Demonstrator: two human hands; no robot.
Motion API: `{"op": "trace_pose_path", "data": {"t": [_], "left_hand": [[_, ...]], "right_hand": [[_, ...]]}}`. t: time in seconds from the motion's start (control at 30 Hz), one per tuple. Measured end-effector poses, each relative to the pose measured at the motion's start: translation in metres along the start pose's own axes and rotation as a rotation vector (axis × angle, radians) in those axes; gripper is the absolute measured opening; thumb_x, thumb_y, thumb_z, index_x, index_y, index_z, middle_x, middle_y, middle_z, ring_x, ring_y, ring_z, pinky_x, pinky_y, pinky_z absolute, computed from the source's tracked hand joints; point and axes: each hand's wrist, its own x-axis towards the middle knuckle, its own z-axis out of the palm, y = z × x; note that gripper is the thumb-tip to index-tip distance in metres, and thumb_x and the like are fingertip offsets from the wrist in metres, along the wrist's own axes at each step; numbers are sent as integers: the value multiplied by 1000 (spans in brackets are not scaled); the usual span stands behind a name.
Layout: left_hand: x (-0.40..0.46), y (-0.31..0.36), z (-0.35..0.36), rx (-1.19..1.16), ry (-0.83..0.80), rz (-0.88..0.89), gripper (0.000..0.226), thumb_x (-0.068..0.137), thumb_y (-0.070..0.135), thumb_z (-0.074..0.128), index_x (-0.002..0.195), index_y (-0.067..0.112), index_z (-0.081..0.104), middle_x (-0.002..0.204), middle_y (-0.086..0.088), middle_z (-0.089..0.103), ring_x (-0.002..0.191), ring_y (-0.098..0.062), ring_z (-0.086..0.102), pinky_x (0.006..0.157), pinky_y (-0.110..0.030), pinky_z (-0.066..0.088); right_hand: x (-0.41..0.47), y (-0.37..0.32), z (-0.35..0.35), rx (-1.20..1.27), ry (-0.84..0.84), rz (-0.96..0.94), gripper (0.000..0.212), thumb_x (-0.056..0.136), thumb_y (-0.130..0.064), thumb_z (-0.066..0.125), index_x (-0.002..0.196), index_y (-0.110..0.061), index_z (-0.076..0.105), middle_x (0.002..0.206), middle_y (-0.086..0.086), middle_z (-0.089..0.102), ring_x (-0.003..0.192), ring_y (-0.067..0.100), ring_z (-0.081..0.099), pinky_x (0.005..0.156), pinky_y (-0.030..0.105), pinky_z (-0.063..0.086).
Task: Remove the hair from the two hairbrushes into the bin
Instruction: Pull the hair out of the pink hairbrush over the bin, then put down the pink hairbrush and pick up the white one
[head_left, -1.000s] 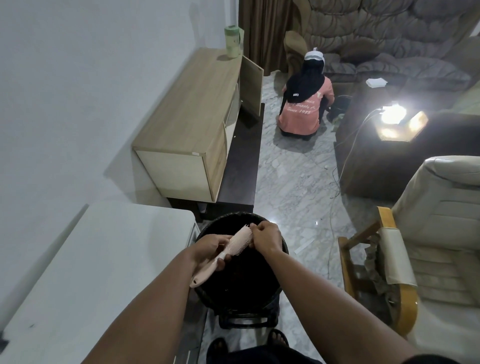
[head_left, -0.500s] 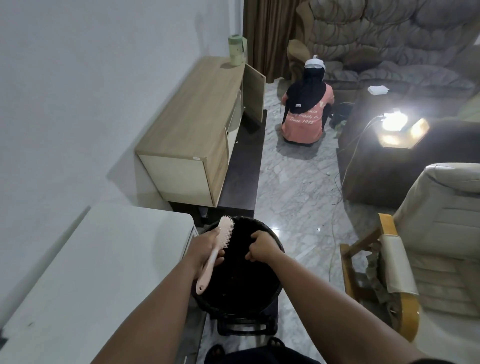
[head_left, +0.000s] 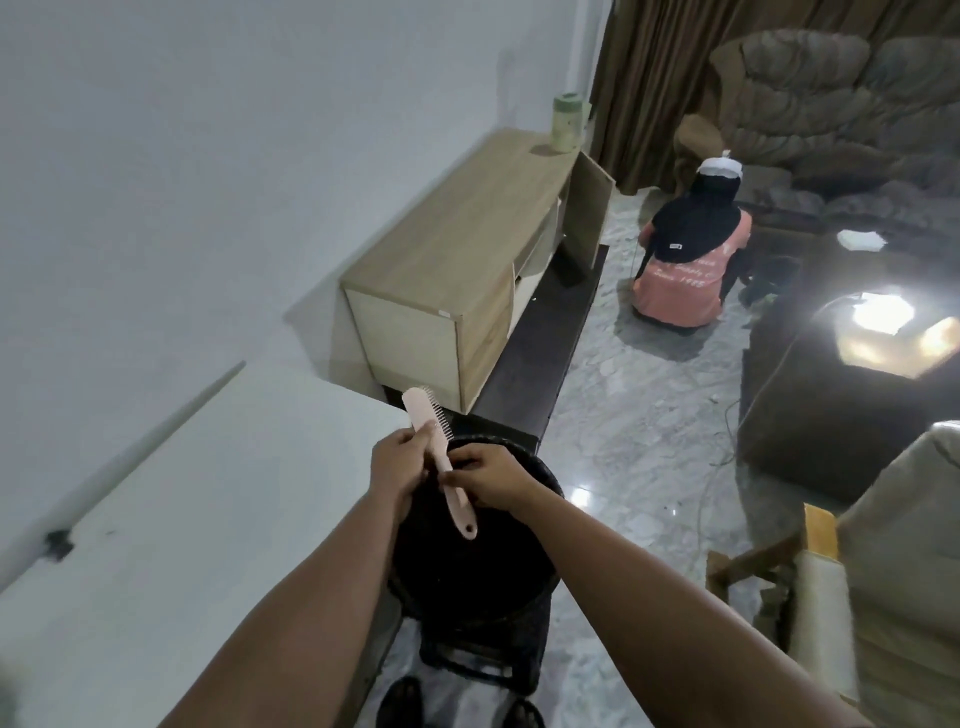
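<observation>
Black round plastic bin (head_left: 524, 566) sits below both hands. Over its far rim, the pale pink plastic hairbrush (head_left: 435, 445) runs head away, handle toward the person, bristles facing right. Left hand (head_left: 397, 462) grips its middle; right hand (head_left: 485, 475) seemingly pinches at the bristles, blurred.

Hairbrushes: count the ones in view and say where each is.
1. The pink hairbrush is held over the black bin, gripped by the left hand, right hand at its bristles. A second isn't visible; possibly out of view.
</observation>
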Motion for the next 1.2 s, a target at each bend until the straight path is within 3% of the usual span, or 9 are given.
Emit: {"op": "trace_pose_path", "data": {"t": [0.1,0.13,0.27,0.5,0.7,0.83,1.0,1.1,1.2], "left_hand": [[3,13,-29,-89,56,13,35,88,46,75,91,11,76,98,-14,80,90,-33,76,84,-42,62],[1,18,-38,-138,64,19,28,91,39,75,98,12,76,104,-14,80,96,-31,77,85,-40,62],[-13,31,-98,-294,150,40,26,96,22,73,117,6,74,110,-13,79,88,-25,75,80,-34,61],[-44,21,-215,-350,328,73,8,93,4,72,101,7,72,87,-5,79,80,-24,79,79,-40,66],[-58,-28,-318,-280,501,30,56,87,9,79,139,1,59,118,-16,75,91,-31,79,79,-48,67],[-63,-63,-367,-257,529,6,46,88,11,77,132,2,66,124,-11,73,90,-27,77,81,-46,66],[-65,-104,-403,-242,507,-86,25,87,3,65,110,7,74,85,-8,63,83,-23,61,82,-43,63],[-62,-123,-413,-259,516,-154,8,86,3,63,89,7,70,86,-10,58,81,-25,60,86,-45,63],[-49,-147,-422,-287,478,-236,31,90,3,64,119,-3,72,92,-7,64,86,-23,64,75,-36,65]], "right_hand": [[6,-12,15,-62,-49,-69,23,89,-18,81,108,-5,81,109,20,79,86,14,67,85,31,56],[9,-16,20,-49,-55,-78,21,90,-18,81,104,-3,81,106,21,79,85,14,67,84,30,55],[17,-47,59,-74,-156,-128,16,90,-18,81,95,-3,81,81,4,79,66,7,67,74,24,55],[17,-97,162,-199,-296,-175,11,89,-21,81,89,-11,77,75,-2,76,53,7,57,52,20,43],[7,-113,272,-277,-366,-193,28,85,-20,81,112,-16,74,89,8,83,77,20,74,76,32,55],[3,-111,333,-339,-398,-181,31,82,-24,82,112,-17,75,84,4,82,75,20,74,74,32,53],[5,-103,388,-492,-434,-189,30,83,-29,83,110,-22,73,76,-8,66,74,17,63,78,30,49],[9,-97,407,-624,-432,-189,35,87,-33,80,119,-22,71,87,-6,68,86,18,66,80,29,47],[19,-88,429,-752,-468,-181,30,87,-38,77,110,-19,73,82,-5,70,86,18,70,78,31,51]]}}
